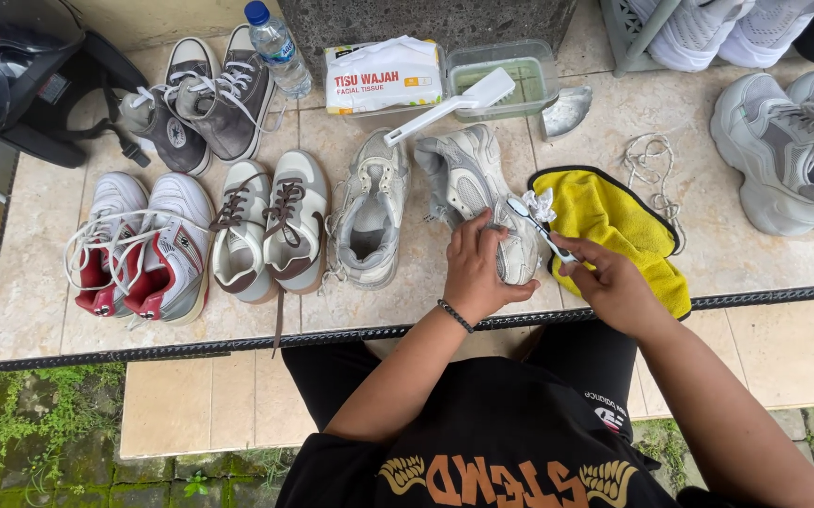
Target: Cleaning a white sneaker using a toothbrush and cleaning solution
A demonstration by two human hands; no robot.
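Note:
My left hand (476, 268) grips the heel end of a white and grey sneaker (471, 183) that lies on the tiled ledge (407, 292). My right hand (611, 282) holds a toothbrush (541, 226), its bristled head resting on the sneaker's side near a wad of white tissue (542, 203). The matching sneaker (367, 212) lies just to the left, laces removed. A yellow cloth (614, 221) lies under and beside my right hand.
Further left stand a grey and white pair (271, 221), a red and white pair (139, 245) and dark high-tops (205, 99). Behind are a water bottle (275, 47), tissue pack (383, 75), tub with a white brush (501, 80), loose laces (652, 160) and pale sneakers (793, 150).

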